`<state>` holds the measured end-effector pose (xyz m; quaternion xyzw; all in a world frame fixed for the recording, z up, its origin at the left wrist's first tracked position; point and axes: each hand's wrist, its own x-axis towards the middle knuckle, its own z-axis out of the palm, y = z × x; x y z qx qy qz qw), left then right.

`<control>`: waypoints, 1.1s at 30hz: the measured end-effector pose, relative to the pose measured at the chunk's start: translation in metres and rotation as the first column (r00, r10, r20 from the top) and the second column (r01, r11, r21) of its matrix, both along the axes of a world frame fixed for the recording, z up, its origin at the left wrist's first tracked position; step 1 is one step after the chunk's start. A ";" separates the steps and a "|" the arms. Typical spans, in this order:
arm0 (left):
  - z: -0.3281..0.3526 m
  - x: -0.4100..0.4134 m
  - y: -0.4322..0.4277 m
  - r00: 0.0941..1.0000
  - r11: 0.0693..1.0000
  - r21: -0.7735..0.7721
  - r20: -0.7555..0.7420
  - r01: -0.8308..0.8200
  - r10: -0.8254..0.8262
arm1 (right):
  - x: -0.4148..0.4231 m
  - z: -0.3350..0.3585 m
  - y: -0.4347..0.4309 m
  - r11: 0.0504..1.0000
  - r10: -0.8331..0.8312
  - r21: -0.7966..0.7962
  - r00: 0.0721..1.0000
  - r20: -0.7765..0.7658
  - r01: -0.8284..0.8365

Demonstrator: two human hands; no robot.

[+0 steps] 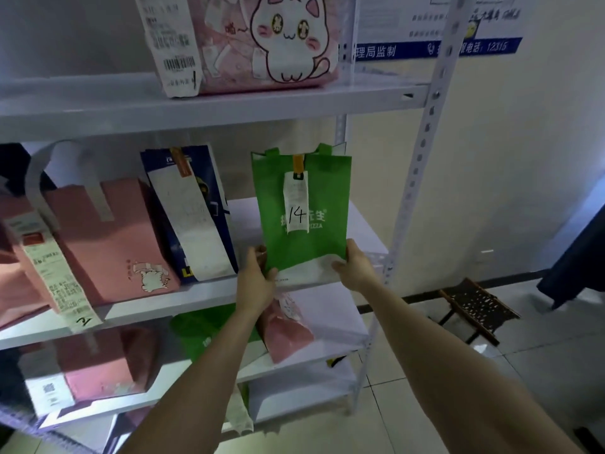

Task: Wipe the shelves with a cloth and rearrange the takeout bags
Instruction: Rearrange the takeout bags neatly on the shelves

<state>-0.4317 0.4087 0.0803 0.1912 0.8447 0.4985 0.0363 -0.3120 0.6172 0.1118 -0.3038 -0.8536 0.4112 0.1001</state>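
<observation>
A green takeout bag (302, 198) with a receipt marked 14 stands upright at the front right of the middle shelf (203, 299). My left hand (257, 276) grips its lower left corner and my right hand (353, 267) grips its lower right corner. Left of it lean a dark blue bag (196, 211) and a pink bag (114, 237) with long receipts. A pink cat-print bag (271, 40) sits on the top shelf (209, 106). No cloth is in view.
The lower shelf (327, 352) holds another green bag (206, 332) and pink bags (284, 329). The white rack's perforated right post (422, 152) stands beside my right hand. A small dark stool (474, 306) sits on the tiled floor at the right.
</observation>
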 end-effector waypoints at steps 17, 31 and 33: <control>-0.006 0.048 -0.039 1.000 0.999 -0.048 0.020 0.002 -0.001 | 0.072 -0.022 -0.004 0.991 0.134 0.013 0.990 -0.035 -0.133; 0.041 0.119 -0.121 0.981 0.652 -0.736 0.096 0.182 -0.166 | 0.094 0.014 -0.019 0.649 0.578 0.227 0.665 0.473 -0.726; 0.070 0.115 -0.128 0.986 0.652 -0.746 0.039 0.137 -0.163 | 0.086 0.042 -0.023 0.612 0.587 0.285 0.665 0.461 -0.738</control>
